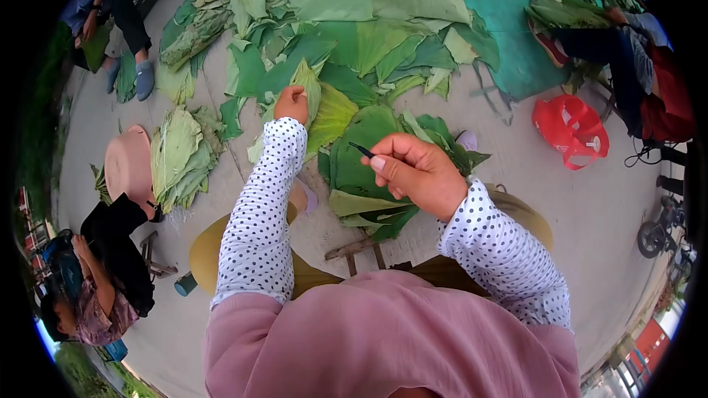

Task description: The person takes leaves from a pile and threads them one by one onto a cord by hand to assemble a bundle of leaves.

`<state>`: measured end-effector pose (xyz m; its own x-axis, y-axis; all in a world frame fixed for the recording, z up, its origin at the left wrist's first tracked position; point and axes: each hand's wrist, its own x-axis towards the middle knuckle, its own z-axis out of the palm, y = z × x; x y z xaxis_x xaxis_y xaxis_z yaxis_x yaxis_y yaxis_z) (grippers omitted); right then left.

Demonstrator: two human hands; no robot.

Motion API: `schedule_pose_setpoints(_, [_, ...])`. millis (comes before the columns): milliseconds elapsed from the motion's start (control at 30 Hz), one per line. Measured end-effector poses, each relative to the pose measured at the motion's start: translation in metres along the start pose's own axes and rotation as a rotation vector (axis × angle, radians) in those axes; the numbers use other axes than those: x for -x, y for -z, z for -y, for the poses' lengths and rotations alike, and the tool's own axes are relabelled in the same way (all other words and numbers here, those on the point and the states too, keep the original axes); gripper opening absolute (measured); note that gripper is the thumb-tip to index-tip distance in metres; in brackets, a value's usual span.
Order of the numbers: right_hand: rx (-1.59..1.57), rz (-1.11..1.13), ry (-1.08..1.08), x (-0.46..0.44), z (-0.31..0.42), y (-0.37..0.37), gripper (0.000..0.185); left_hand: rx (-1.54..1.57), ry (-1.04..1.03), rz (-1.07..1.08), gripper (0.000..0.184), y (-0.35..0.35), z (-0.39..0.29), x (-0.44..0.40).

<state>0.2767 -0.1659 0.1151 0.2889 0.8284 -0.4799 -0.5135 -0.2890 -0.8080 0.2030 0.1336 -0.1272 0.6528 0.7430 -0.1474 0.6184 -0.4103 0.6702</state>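
My left hand (292, 105) is closed on a folded green leaf (306, 87) at the near side of the big leaf pile (361, 44). A yellow-green leaf (332, 116) lies just right of it. My right hand (422, 174) pinches a small dark tool (361, 149), its tip pointing up and left, with no leaf touching it. Below that hand, a stack of large green leaves (361, 166) rests in front of me, between my knees. White dotted sleeves cover both my forearms.
A bundle of leaves (179, 153) and a pink basin (127, 158) stand at the left. At the right is a red bag (571, 131). People sit at the upper left, lower left and upper right. A wooden stool (354, 248) is near my lap.
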Motion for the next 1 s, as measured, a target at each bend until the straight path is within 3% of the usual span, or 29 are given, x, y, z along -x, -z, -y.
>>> schedule_pose_setpoints(33, [-0.014,-0.006,0.005,0.0,0.001,-0.001,0.013,0.004,-0.003,0.008,0.04,-0.009,0.005,-0.01])
schedule_pose_setpoints(100, [-0.003,-0.003,0.021,-0.004,0.001,0.0,0.012,-0.361,0.012,-0.062,0.056,-0.023,0.007,-0.026])
schedule_pose_setpoints(133, [-0.002,0.0,0.031,-0.005,0.0,0.001,0.011,-0.382,0.06,0.004,0.064,-0.024,0.004,-0.03])
schedule_pose_setpoints(300, [0.025,-0.004,0.07,-0.01,-0.004,0.001,0.011,-0.634,0.076,0.147,0.061,-0.016,-0.01,-0.031])
schedule_pose_setpoints(367, [0.019,-0.012,0.062,-0.009,-0.003,0.0,0.011,-0.318,0.044,-0.016,0.05,-0.018,0.009,-0.032])
schedule_pose_setpoints(433, [0.014,-0.01,0.076,-0.008,-0.001,0.0,0.012,-0.327,-0.074,-0.112,0.043,-0.008,0.017,-0.031])
schedule_pose_setpoints(500, [0.136,-0.071,0.163,-0.008,-0.005,0.0,0.012,0.213,-0.037,-0.002,0.039,0.008,0.018,-0.03])
schedule_pose_setpoints(567, [0.116,-0.126,0.249,-0.009,-0.01,-0.003,0.013,0.322,-0.052,-0.028,0.034,0.028,0.016,-0.022])
schedule_pose_setpoints(667, [0.078,-0.143,0.316,-0.007,-0.014,-0.005,0.011,0.857,0.065,0.162,0.025,0.077,-0.049,0.031])
schedule_pose_setpoints(767, [0.096,-0.164,0.37,-0.01,-0.022,-0.003,0.011,0.985,0.037,0.267,0.027,0.104,-0.093,0.086])
schedule_pose_setpoints(1000, [0.285,-0.144,0.434,0.004,-0.022,-0.014,0.011,0.89,-0.03,0.306,0.026,0.124,-0.165,0.189])
